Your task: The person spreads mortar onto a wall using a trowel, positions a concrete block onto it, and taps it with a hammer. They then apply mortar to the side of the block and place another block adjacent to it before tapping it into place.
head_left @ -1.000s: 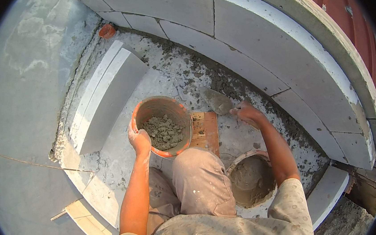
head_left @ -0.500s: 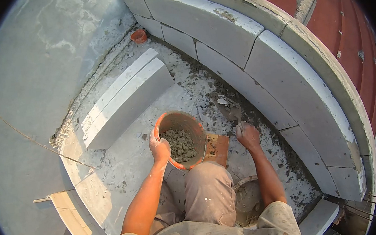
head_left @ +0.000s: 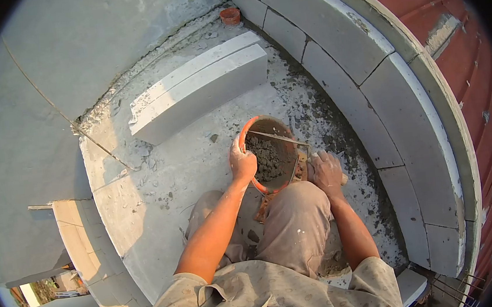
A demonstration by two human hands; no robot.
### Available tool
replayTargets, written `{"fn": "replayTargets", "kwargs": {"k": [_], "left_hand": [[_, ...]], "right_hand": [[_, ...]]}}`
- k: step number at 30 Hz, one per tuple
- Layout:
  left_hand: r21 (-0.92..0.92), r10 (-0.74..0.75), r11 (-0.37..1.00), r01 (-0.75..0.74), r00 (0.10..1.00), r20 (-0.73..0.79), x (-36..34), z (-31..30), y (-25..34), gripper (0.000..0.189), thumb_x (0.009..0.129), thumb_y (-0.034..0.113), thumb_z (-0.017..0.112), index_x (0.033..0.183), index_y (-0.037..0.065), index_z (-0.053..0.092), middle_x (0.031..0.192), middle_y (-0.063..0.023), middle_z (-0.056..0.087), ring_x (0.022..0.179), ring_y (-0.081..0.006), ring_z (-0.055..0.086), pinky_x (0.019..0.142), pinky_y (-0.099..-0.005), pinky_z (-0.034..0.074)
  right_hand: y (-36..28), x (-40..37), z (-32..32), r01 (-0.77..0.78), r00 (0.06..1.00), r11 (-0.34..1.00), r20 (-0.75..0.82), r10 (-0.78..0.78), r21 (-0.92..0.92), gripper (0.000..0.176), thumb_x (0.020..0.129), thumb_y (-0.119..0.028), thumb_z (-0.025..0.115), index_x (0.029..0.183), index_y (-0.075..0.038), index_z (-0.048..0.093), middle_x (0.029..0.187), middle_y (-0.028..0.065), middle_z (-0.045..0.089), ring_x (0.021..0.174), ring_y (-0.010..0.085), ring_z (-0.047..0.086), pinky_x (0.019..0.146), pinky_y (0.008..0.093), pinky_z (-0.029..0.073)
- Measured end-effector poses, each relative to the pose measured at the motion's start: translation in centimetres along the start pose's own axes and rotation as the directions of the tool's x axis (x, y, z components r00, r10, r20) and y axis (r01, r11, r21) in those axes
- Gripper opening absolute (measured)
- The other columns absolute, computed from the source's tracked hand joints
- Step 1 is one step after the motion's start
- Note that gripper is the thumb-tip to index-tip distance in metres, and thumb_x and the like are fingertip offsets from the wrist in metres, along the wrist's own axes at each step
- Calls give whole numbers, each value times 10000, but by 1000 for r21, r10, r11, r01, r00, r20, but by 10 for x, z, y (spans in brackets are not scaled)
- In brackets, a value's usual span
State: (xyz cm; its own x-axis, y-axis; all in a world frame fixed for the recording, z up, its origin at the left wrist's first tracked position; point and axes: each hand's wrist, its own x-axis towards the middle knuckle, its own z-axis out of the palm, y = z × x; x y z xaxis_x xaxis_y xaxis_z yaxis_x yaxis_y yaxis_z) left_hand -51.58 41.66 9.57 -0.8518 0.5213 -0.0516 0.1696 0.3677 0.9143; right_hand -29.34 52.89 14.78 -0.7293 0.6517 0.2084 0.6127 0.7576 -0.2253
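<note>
surface: concrete floor [head_left: 160, 178] | on it: two white blocks [head_left: 200, 93], tilted orange bucket [head_left: 246, 131], small orange pot [head_left: 230, 16], mortar crumbs [head_left: 307, 113]

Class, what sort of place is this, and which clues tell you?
Likely an outdoor building site: a curved wall of white blocks, the left hand gripping an orange bucket of mortar, the right hand holding a trowel.

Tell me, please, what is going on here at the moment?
A person crouches on a mortar-spattered concrete floor inside a curved wall of pale blocks. The left hand grips the rim of an orange bucket partly filled with grey mortar. The right hand holds a trowel, its blade lying across the bucket's mouth. A loose block lies on the floor beyond the bucket.
</note>
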Motion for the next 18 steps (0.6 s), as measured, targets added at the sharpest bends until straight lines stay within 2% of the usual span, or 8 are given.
{"fn": "replayTargets", "kwargs": {"k": [3, 6, 9, 11, 12, 14, 16, 18], "left_hand": [[-51, -8, 999, 9, 1000, 2, -4, -4, -8, 576, 798, -47, 483, 1374, -60, 460, 1306, -247, 567, 1245, -372, 538, 1060, -397, 413], [-122, -11, 992, 20, 997, 74, 22, -34, -17, 600, 798, -39, 489, 1394, -73, 431, 1332, -266, 544, 1262, -383, 523, 1077, -400, 396], [-64, -158, 985, 162, 986, 58, 36, -67, -116, 630, 809, -15, 497, 1425, -83, 385, 1362, -292, 510, 1274, -400, 508, 1099, -408, 371], [2, -247, 969, 248, 967, 63, 40, -96, -139, 641, 836, 33, 544, 1439, -83, 362, 1372, -299, 494, 1272, -399, 507, 1110, -422, 355], [126, -144, 980, 153, 986, -83, 27, -111, -117, 636, 863, 78, 579, 1441, -78, 363, 1372, -277, 500, 1268, -366, 515, 1089, -414, 378], [94, 33, 995, -27, 998, -59, -19, -126, -71, 642, 904, 165, 626, 1444, -64, 366, 1368, -243, 508, 1254, -311, 531, 1030, -391, 428], [-297, 172, 947, -124, 975, 141, -48, -122, -37, 659, 932, 248, 650, 1449, -48, 370, 1361, -218, 514, 1236, -267, 545, 956, -360, 482], [-224, 60, 967, 122, 746, 664, -82, -88, -15, 629, 960, 285, 620, 1449, -30, 381, 1342, -186, 530, 1188, -242, 568, 869, -326, 512]], "right_hand": [[40, -44, 55, -286, 883, 958, 380, 274, -27, 249, 855, -250, 623, 964, -28, 647, 912, 180, 680, 771, 382, 655, 671, 524, 502], [39, -79, 18, -370, 926, 925, 116, 360, 83, 252, 877, -247, 630, 933, -1, 626, 789, 179, 659, 660, 351, 632, 617, 458, 502], [16, -116, -47, -608, 768, 694, 65, 637, 386, 257, 898, -248, 631, 888, 8, 610, 676, 134, 599, 587, 273, 593, 583, 391, 492], [31, -161, -55, -689, 596, 413, 143, 790, 595, 254, 913, -244, 625, 825, -8, 599, 638, 59, 550, 587, 163, 551, 565, 326, 469], [6, -167, -90, -716, 480, 229, 227, 847, 660, 229, 919, -226, 606, 808, -26, 597, 653, 7, 545, 565, 110, 534, 521, 284, 442], [-1, -213, -104, -683, 417, 187, 167, 893, 706, 196, 928, -208, 613, 842, -33, 588, 684, -3, 555, 524, 85, 513, 463, 255, 412], [-11, -258, -119, -670, 355, 170, 111, 928, 723, 187, 931, -206, 626, 875, -32, 588, 694, 4, 559, 516, 87, 514, 449, 261, 414], [-40, -283, -139, -695, 248, 82, 130, 960, 714, 180, 932, -203, 636, 895, -34, 587, 698, 8, 560, 521, 86, 519, 452, 266, 422]]}}
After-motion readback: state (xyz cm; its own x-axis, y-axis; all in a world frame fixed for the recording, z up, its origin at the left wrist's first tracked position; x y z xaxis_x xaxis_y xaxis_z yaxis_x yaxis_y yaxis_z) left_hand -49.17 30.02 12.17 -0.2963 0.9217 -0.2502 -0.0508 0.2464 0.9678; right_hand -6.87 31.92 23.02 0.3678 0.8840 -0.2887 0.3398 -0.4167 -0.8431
